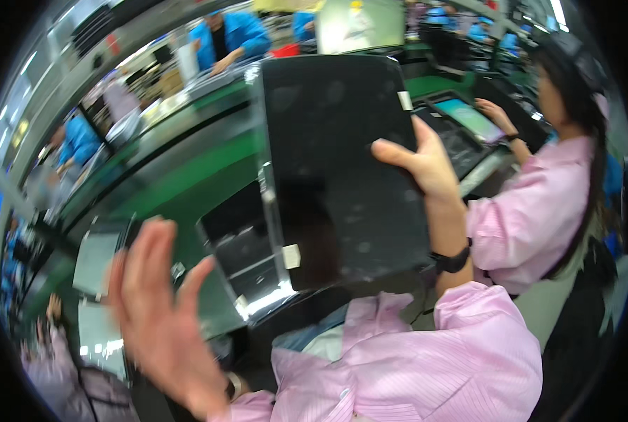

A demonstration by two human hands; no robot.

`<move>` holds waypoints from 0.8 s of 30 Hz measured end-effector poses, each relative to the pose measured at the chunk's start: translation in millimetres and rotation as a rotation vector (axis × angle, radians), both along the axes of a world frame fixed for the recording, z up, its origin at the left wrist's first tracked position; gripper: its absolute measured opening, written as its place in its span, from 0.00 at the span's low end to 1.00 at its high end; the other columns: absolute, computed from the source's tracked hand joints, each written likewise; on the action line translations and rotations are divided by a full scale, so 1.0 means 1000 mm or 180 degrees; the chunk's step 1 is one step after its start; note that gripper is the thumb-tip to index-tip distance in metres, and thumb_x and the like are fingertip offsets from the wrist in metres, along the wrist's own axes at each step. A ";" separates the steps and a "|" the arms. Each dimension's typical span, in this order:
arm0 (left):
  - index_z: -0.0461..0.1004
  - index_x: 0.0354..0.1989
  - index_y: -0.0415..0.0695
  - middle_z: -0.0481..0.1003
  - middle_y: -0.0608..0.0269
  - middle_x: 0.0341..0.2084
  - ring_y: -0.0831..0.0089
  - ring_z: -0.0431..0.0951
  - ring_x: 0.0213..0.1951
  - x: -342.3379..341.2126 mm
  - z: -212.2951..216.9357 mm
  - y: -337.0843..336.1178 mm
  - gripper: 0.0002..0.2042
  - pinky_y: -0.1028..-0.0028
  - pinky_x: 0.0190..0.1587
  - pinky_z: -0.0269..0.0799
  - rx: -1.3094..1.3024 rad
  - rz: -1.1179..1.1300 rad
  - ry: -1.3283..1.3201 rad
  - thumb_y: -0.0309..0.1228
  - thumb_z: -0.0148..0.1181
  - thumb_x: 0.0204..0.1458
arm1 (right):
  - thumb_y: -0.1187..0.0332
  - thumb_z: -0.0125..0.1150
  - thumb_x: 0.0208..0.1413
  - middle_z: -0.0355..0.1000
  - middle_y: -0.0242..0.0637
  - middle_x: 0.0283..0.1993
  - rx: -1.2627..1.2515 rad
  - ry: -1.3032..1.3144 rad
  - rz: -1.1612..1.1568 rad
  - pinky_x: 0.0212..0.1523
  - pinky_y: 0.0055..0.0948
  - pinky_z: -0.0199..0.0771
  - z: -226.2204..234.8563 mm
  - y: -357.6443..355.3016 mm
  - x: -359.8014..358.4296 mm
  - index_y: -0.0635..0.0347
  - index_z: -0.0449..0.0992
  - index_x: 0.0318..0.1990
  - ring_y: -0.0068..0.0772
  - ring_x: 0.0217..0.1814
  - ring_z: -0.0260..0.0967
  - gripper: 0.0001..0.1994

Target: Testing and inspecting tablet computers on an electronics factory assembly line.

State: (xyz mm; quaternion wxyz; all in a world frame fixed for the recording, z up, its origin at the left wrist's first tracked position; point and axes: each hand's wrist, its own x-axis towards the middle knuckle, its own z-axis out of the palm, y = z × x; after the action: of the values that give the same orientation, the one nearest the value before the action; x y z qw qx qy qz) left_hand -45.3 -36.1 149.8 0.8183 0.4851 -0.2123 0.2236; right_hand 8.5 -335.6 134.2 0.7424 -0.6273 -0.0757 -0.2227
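Observation:
A large black tablet-like panel [342,176] with a glossy face is held up in front of me. Clear film shows along its left edge, and small white tabs sit at its upper right and lower left. My right hand [432,169] grips its right edge, thumb on the face and the other fingers hidden behind. To the left, my left hand [155,302] is raised and blurred, fingers stretched out, holding nothing and apart from the panel. Beyond the held panel's lower left lies another dark, shiny panel [233,218], partly covered by it.
Pale panels [97,260] rest on the green work surface [219,169] at the left. On the right a co-worker in a pink sleeve [532,204] handles a tablet with a lit screen [465,118]. A monitor [359,27] stands at the back, near people in blue.

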 end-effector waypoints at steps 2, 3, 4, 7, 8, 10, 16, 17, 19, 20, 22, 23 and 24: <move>0.46 0.61 0.38 0.59 0.45 0.54 0.57 0.66 0.53 0.014 -0.031 -0.004 0.34 0.66 0.47 0.68 0.1325 0.0161 0.0322 0.46 0.47 0.50 | 0.67 0.62 0.47 0.71 0.31 0.35 0.0042 0.0602 0.0171 0.35 0.20 0.69 -0.004 0.010 0.012 0.64 0.69 0.44 0.21 0.33 0.69 0.17; 0.44 0.62 0.37 0.56 0.45 0.56 0.57 0.65 0.53 0.016 -0.042 -0.002 0.45 0.66 0.46 0.68 0.0925 -0.0443 0.0795 0.55 0.56 0.42 | 0.67 0.58 0.51 0.70 0.30 0.34 -0.0127 0.0535 0.0291 0.35 0.18 0.68 -0.007 0.017 0.017 0.64 0.69 0.44 0.20 0.32 0.68 0.14; 0.43 0.62 0.38 0.57 0.46 0.55 0.60 0.66 0.53 0.014 -0.052 0.000 0.46 0.69 0.45 0.68 0.0915 -0.0801 0.1034 0.57 0.54 0.43 | 0.68 0.56 0.52 0.70 0.30 0.35 0.0014 0.0408 0.0591 0.36 0.17 0.67 -0.012 0.025 0.018 0.63 0.69 0.44 0.19 0.34 0.68 0.14; 0.43 0.62 0.35 0.64 0.52 0.49 0.70 0.69 0.46 0.004 -0.072 0.004 0.45 0.73 0.46 0.66 0.0513 -0.1486 0.1356 0.59 0.50 0.46 | 0.70 0.53 0.53 0.69 0.30 0.39 0.0498 0.0452 0.0585 0.39 0.15 0.65 -0.024 0.050 0.018 0.64 0.68 0.47 0.16 0.38 0.67 0.14; 0.46 0.61 0.33 0.65 0.54 0.46 0.72 0.69 0.44 0.001 -0.075 0.006 0.43 0.75 0.45 0.65 0.0353 -0.1346 0.1351 0.57 0.49 0.48 | 0.70 0.53 0.54 0.69 0.30 0.40 0.0460 0.0437 0.0559 0.40 0.16 0.65 -0.028 0.055 0.016 0.64 0.67 0.49 0.16 0.40 0.66 0.15; 0.60 0.49 0.33 0.66 0.63 0.35 0.81 0.66 0.35 -0.001 -0.078 0.013 0.23 0.80 0.38 0.63 0.0461 -0.1298 0.0927 0.42 0.46 0.54 | 0.70 0.53 0.54 0.68 0.29 0.42 0.0323 0.0423 0.0477 0.43 0.16 0.63 -0.037 0.062 0.012 0.64 0.66 0.50 0.17 0.41 0.65 0.16; 0.65 0.30 0.37 0.65 0.70 0.23 0.85 0.64 0.27 0.007 -0.067 0.025 0.08 0.84 0.32 0.62 0.1106 -0.0861 0.0970 0.27 0.43 0.57 | 0.69 0.48 0.58 0.64 0.34 0.50 0.0236 0.0340 0.0206 0.54 0.21 0.58 -0.083 0.048 0.014 0.69 0.63 0.53 0.23 0.52 0.62 0.18; 0.65 0.29 0.37 0.65 0.70 0.23 0.85 0.64 0.27 0.008 -0.064 0.025 0.07 0.83 0.32 0.62 0.1239 -0.0918 0.0917 0.27 0.43 0.57 | 0.69 0.46 0.59 0.63 0.36 0.53 0.0289 0.0308 -0.0055 0.58 0.23 0.57 -0.089 0.045 0.015 0.70 0.62 0.54 0.25 0.55 0.61 0.18; 0.64 0.28 0.38 0.64 0.70 0.22 0.85 0.64 0.25 0.007 -0.062 0.021 0.07 0.83 0.30 0.61 0.1024 -0.1014 0.0981 0.27 0.43 0.57 | 0.69 0.41 0.61 0.58 0.40 0.59 0.0303 0.0251 0.0143 0.62 0.27 0.52 -0.097 0.041 0.018 0.72 0.58 0.57 0.30 0.61 0.56 0.19; 0.64 0.28 0.38 0.64 0.70 0.22 0.85 0.63 0.26 0.006 -0.061 0.019 0.07 0.83 0.30 0.60 0.0911 -0.1094 0.0959 0.26 0.43 0.57 | 0.69 0.40 0.61 0.57 0.40 0.60 0.0526 0.0344 0.0132 0.63 0.28 0.51 -0.098 0.041 0.020 0.72 0.57 0.57 0.30 0.61 0.55 0.19; 0.63 0.28 0.38 0.64 0.70 0.22 0.85 0.62 0.26 0.005 -0.059 0.016 0.07 0.83 0.30 0.59 0.0786 -0.1195 0.0940 0.26 0.43 0.57 | 0.69 0.35 0.63 0.53 0.40 0.63 0.0393 0.0065 0.0157 0.64 0.27 0.47 -0.100 0.048 0.023 0.71 0.55 0.59 0.29 0.64 0.51 0.19; 0.63 0.29 0.38 0.63 0.70 0.23 0.85 0.62 0.26 0.005 -0.058 0.014 0.06 0.83 0.30 0.59 0.0631 -0.1316 0.0995 0.26 0.42 0.57 | 0.65 0.38 0.63 0.59 0.36 0.59 0.0527 0.0228 -0.0096 0.62 0.23 0.51 -0.101 0.054 0.025 0.70 0.60 0.56 0.25 0.60 0.55 0.19; 0.63 0.30 0.38 0.63 0.70 0.23 0.85 0.61 0.27 0.005 -0.055 0.012 0.06 0.83 0.30 0.58 0.0479 -0.1442 0.1044 0.25 0.42 0.57 | 0.64 0.40 0.62 0.62 0.34 0.55 0.0874 0.0491 -0.0023 0.59 0.22 0.54 -0.100 0.059 0.027 0.69 0.63 0.54 0.23 0.57 0.57 0.19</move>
State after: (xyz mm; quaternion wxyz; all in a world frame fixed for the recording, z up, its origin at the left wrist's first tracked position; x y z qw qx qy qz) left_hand -40.8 -23.6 94.9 0.8325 0.5144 -0.1961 -0.0628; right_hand 35.2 -276.6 33.8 0.8240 -0.5354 0.0150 -0.1848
